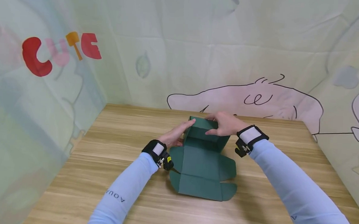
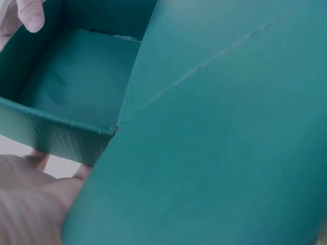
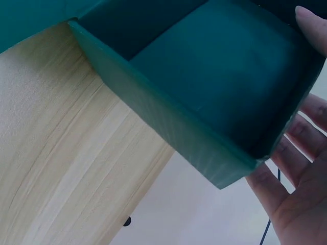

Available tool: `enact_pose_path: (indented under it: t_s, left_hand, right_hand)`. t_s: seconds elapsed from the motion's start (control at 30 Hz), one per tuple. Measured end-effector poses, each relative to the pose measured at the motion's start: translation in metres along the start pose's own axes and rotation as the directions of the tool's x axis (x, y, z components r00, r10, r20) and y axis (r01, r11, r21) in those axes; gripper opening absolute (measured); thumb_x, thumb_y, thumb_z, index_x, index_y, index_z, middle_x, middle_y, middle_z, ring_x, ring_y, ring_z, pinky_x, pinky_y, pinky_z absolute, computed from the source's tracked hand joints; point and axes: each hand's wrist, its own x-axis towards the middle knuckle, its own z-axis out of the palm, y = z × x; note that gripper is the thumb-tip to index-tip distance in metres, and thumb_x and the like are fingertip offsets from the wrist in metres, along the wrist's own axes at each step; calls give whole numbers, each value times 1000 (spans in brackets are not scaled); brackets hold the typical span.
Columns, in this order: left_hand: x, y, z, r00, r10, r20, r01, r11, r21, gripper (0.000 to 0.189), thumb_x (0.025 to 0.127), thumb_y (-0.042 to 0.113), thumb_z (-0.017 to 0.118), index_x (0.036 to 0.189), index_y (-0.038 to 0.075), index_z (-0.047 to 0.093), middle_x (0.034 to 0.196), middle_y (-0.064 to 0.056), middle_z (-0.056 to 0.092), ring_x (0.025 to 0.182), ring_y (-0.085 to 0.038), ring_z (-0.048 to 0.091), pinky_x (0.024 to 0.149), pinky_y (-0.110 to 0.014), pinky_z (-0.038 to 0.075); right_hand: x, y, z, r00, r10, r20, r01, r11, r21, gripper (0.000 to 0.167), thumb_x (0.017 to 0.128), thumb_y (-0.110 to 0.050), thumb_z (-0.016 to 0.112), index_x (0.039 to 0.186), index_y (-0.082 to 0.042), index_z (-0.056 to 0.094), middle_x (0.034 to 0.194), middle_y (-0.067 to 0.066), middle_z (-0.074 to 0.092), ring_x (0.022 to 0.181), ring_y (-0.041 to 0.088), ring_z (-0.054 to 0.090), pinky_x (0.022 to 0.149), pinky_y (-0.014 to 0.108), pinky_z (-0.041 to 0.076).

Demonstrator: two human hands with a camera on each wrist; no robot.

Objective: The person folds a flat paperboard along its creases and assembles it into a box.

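Note:
A green cardboard box has its lid panel and side flaps spread toward me, with the hollow tray part at the far end. My left hand holds the tray's left side, its thumb up along the rim and the other fingers low against the outer wall. At the far right of the tray, my right hand grips the far wall, thumb inside and fingers outside. The right wrist view shows this thumb over the hollow, which has nothing in it. A diagonal crease crosses the lid panel in the left wrist view.
The box is on a wood-grain table. Behind it and at the sides hangs a printed cloth with cartoon figures and coloured letters. Black straps with small cameras sit on both wrists.

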Motion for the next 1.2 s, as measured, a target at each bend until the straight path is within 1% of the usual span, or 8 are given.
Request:
enact_pose_path:
  t_s: [0.2,0.5,0.63,0.73,0.83,0.93,1.07,1.2]
  left_hand:
    - [-1,2,2,1000,6,-13,-5,1000,30,83,89,73,38,153,25,16,156,-16,22,133,-51,35,107,-60,33]
    - [-2,2,0,999,26,-29,-23,996,89,85,88,76,33,153,25,14,156,-16,23,134,-51,36,106,-59,35]
    - [-5,5,-1,996,65,-56,-58,991,121,83,89,75,32,152,23,18,156,-15,24,134,-49,36,107,-58,35]
    - [-8,8,-1,986,129,-102,-114,983,142,80,92,71,34,151,18,22,155,-14,26,134,-46,37,108,-57,34]
    - [-9,11,-1,963,215,-161,-177,959,220,75,94,66,35,148,14,30,152,-13,31,135,-38,37,108,-54,33]
    - [-11,13,-2,933,297,-204,-219,916,335,71,96,62,38,146,12,36,150,-15,36,135,-32,37,108,-51,34]
    - [-16,17,-3,907,352,-230,-217,861,459,68,96,60,41,146,14,36,151,-15,35,138,-30,36,108,-51,35]
    - [-22,24,-3,890,378,-256,-182,808,561,67,94,62,42,147,22,35,152,-14,33,135,-33,41,106,-53,37]
  right_hand:
    - [0,1,0,1000,24,18,-24,1000,7,59,81,-33,78,127,-2,60,114,12,69,103,27,66,93,48,50]
    - [-3,0,2,999,51,3,-51,998,26,61,80,-34,78,128,-1,60,113,13,69,101,27,66,90,48,52]
    - [-3,5,4,998,62,-9,-62,997,39,62,80,-35,78,127,1,60,115,16,69,103,29,65,91,49,51]
    - [-5,10,5,996,87,-13,-86,995,52,62,81,-37,76,127,1,60,117,18,68,106,31,64,92,51,50]
    - [-7,14,6,991,131,-7,-130,988,88,62,83,-38,75,127,2,60,118,19,67,106,32,64,93,51,49]
    - [-10,19,6,985,172,-8,-170,977,131,61,85,-39,72,127,3,59,119,20,66,105,33,63,92,52,49]
    - [-14,23,5,972,234,-16,-228,957,179,61,87,-41,69,128,3,59,121,21,64,106,34,61,90,52,50]
    - [-18,24,5,954,298,-28,-284,931,230,64,88,-45,66,129,3,56,119,23,63,105,35,61,86,49,53]
